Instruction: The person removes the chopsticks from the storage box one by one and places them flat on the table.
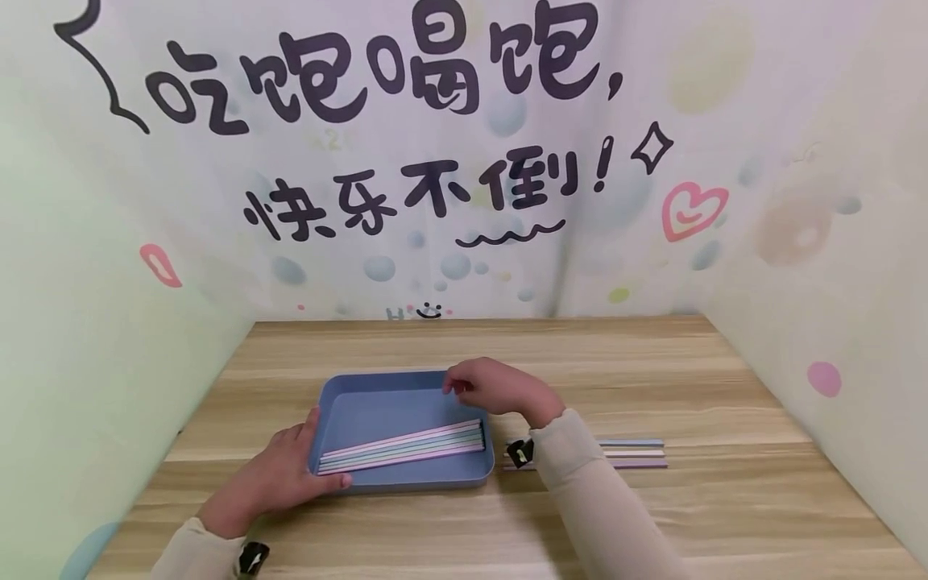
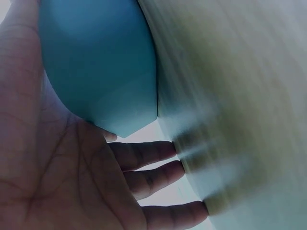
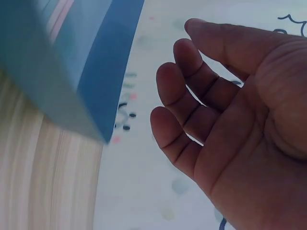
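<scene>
A blue rectangular tray (image 1: 406,383) lies on the table. Inside it, along the front side, is a bundle of long, thin pastel straw-like sticks (image 1: 402,447), slightly slanted. My left hand (image 1: 290,467) rests against the tray's front left corner, thumb on the front rim. In the left wrist view its fingers (image 2: 156,181) stretch out straight below the corner, with several tips touching the table. Over the tray's back right part hovers my right hand (image 1: 500,388). Its fingers (image 3: 170,84) are loosely bent and hold nothing in the right wrist view.
More thin sticks (image 1: 638,453), in blue, white and purple, lie on the wooden table (image 1: 725,515) to the right of the tray, partly hidden by the right sleeve (image 1: 587,467). A printed cloth wall (image 1: 435,274) closes off the back of the table, and pale walls stand at both sides.
</scene>
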Action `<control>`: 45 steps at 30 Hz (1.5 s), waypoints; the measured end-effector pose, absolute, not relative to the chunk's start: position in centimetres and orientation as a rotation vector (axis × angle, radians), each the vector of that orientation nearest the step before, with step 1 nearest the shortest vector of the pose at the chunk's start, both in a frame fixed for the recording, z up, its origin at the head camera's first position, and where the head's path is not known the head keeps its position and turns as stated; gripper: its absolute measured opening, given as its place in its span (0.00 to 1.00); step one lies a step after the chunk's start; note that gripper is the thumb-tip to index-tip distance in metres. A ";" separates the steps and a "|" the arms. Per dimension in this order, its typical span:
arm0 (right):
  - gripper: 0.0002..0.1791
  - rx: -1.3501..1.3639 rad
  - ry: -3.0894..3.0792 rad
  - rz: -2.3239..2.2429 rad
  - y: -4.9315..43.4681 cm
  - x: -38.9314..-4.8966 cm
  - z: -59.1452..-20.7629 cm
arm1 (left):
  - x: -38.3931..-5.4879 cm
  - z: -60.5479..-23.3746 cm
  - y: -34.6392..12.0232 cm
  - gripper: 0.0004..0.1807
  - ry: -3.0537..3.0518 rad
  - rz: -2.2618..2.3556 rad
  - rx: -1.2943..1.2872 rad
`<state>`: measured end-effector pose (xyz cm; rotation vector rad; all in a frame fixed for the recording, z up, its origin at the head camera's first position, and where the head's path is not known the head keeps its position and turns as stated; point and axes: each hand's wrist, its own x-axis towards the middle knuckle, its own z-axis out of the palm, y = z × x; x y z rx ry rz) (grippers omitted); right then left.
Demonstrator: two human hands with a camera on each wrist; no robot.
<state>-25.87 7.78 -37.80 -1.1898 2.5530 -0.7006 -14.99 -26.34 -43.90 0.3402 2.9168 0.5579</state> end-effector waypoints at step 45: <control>0.08 -1.164 2.396 -0.577 0.3 -26.5 -43.3 | -15.0 -44.0 -26.3 0.68 2.949 0.566 0.366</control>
